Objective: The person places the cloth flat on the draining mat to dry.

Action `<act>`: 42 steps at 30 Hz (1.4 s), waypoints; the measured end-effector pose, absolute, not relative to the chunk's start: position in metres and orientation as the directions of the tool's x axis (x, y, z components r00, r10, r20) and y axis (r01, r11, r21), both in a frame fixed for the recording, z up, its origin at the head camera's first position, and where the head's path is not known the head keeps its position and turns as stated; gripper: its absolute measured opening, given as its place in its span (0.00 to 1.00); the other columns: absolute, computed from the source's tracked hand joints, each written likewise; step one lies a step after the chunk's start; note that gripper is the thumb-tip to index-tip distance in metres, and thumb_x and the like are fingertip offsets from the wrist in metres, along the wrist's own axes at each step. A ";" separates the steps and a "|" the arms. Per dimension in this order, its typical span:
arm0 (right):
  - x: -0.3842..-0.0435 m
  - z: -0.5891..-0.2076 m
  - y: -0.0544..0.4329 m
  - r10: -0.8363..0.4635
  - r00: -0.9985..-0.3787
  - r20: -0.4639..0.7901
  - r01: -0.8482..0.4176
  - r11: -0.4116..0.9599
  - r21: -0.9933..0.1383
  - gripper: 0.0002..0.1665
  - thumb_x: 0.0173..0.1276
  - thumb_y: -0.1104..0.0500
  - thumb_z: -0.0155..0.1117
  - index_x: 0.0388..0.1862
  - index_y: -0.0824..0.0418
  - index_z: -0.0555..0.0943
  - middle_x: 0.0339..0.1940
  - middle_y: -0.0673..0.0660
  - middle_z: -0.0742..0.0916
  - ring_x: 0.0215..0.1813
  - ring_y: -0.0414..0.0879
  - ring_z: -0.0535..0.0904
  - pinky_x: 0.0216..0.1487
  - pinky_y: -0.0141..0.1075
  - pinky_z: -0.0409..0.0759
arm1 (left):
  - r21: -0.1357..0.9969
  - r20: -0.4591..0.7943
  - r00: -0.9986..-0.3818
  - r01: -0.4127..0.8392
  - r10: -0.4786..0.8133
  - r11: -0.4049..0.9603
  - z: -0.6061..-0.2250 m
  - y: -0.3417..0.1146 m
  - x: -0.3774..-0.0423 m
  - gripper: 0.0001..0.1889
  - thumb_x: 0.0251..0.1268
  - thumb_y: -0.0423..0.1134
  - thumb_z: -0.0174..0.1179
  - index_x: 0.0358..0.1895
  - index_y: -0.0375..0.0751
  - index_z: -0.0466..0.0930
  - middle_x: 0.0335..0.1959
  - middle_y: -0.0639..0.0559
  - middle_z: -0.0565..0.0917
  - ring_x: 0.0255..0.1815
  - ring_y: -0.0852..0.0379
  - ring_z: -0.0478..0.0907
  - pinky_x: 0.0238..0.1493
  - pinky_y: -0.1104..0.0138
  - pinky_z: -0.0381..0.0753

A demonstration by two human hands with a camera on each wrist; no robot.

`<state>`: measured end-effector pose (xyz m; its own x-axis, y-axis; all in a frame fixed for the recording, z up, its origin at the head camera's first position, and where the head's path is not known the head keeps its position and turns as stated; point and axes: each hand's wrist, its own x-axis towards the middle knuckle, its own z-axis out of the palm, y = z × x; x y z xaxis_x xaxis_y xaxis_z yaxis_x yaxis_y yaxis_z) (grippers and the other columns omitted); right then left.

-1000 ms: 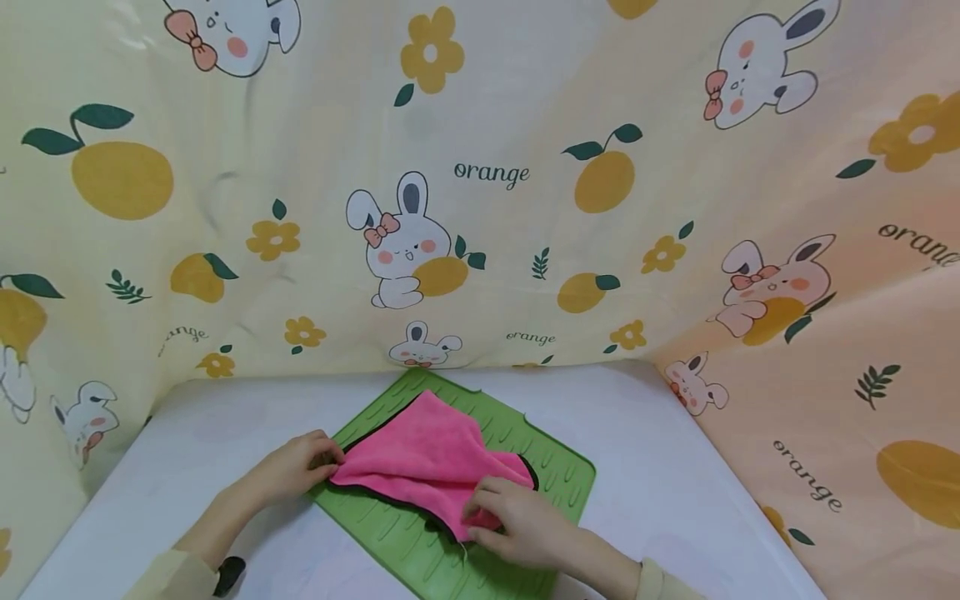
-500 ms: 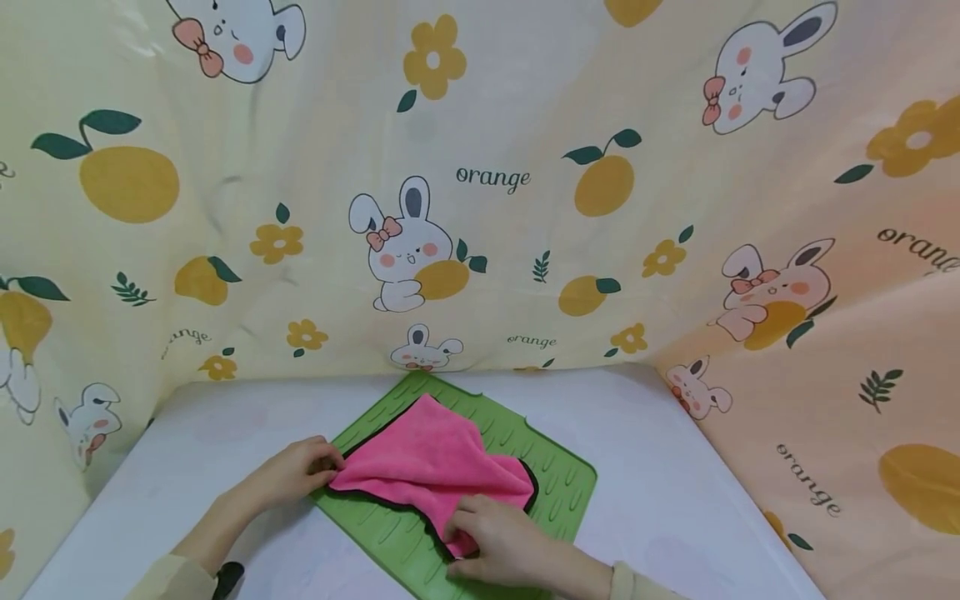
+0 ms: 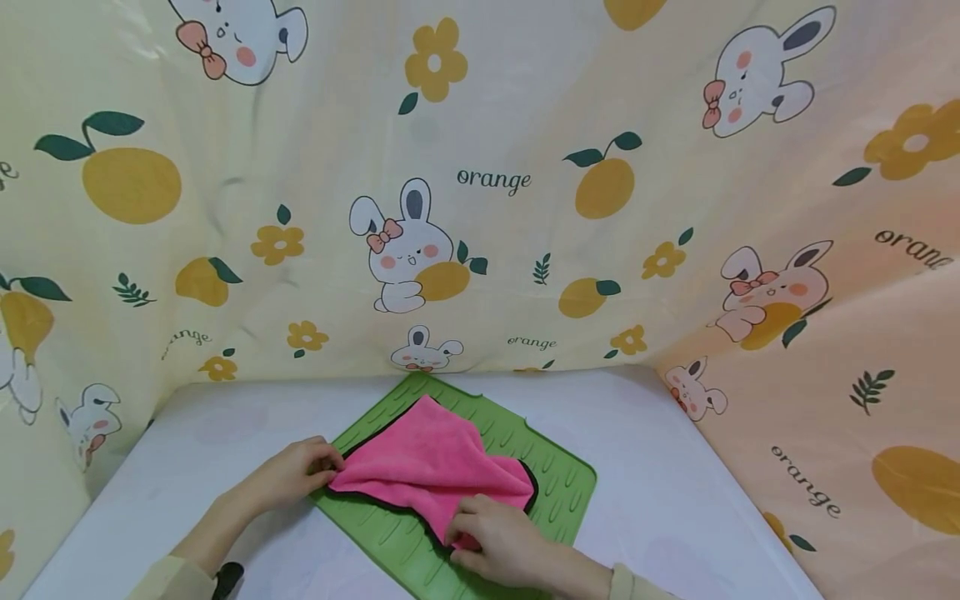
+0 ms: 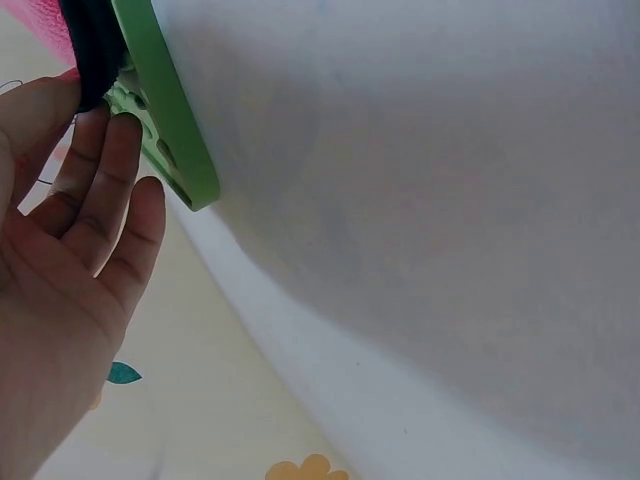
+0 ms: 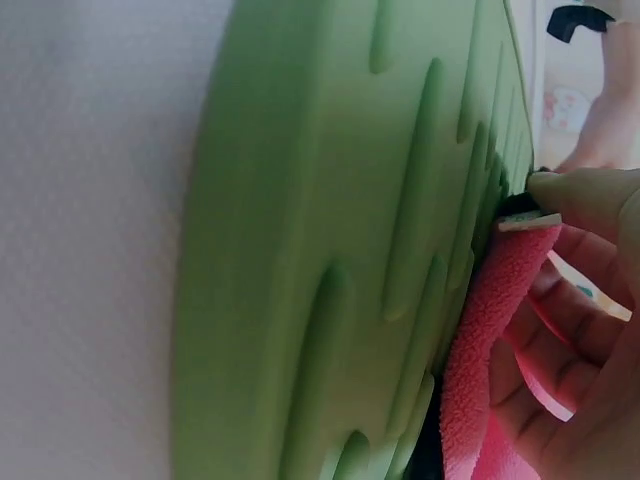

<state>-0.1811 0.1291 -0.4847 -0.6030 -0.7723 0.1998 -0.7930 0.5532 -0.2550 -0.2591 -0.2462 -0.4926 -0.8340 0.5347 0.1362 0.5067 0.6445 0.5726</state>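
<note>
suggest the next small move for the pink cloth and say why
I would gently draw the right hand away from the left hand, which may smooth the pink cloth: both pinch its edge, and it lies creased between them on the green mat.

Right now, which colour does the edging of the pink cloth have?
Black; the edging shows best in the head view.

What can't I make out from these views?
Head view: near corner of the pink cloth, partly behind the right hand.
Head view: near end of the green mat, cut off by the bottom edge.
Right wrist view: any print on the pale strip, too small.
</note>
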 end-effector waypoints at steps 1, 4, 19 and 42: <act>-0.181 -0.484 0.130 -0.770 -0.606 0.202 -0.790 0.553 -0.264 0.06 0.69 0.53 0.74 0.44 0.47 0.88 0.41 0.39 0.82 0.41 0.28 0.72 0.39 0.19 0.71 | 0.573 0.138 -0.834 0.507 0.534 0.644 -0.492 -0.246 -0.259 0.05 0.67 0.31 0.68 0.41 0.45 0.86 0.34 0.61 0.77 0.35 0.69 0.73 0.36 0.68 0.79; -0.182 -0.483 0.132 -0.762 -0.614 0.208 -0.783 0.555 -0.281 0.05 0.71 0.53 0.73 0.44 0.47 0.87 0.41 0.38 0.83 0.43 0.29 0.75 0.42 0.21 0.74 | 0.577 0.139 -0.836 0.505 0.531 0.642 -0.492 -0.247 -0.259 0.05 0.68 0.31 0.68 0.41 0.45 0.86 0.34 0.61 0.77 0.35 0.69 0.73 0.36 0.68 0.79; -0.184 -0.477 0.150 -0.721 -0.624 0.302 -0.748 0.439 -0.498 0.16 0.76 0.67 0.62 0.57 0.52 0.84 0.45 0.46 0.86 0.41 0.30 0.76 0.44 0.24 0.79 | 0.625 0.132 -0.854 0.466 0.504 0.626 -0.485 -0.247 -0.257 0.05 0.70 0.31 0.65 0.43 0.44 0.86 0.35 0.60 0.79 0.37 0.67 0.75 0.38 0.69 0.80; -0.179 -0.481 0.156 -0.671 -0.711 0.210 -0.654 0.523 -0.546 0.13 0.71 0.55 0.72 0.35 0.48 0.74 0.33 0.39 0.78 0.31 0.28 0.72 0.34 0.23 0.75 | 0.653 0.130 -0.854 0.457 0.504 0.604 -0.487 -0.246 -0.256 0.04 0.69 0.31 0.67 0.43 0.43 0.86 0.36 0.58 0.79 0.36 0.66 0.75 0.36 0.69 0.79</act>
<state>-0.1790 0.1558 -0.4814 -0.7112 -0.6709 0.2099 -0.6545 0.5228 -0.5462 -0.2556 -0.2464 -0.4874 -0.8536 0.5044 0.1303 0.4566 0.6041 0.6531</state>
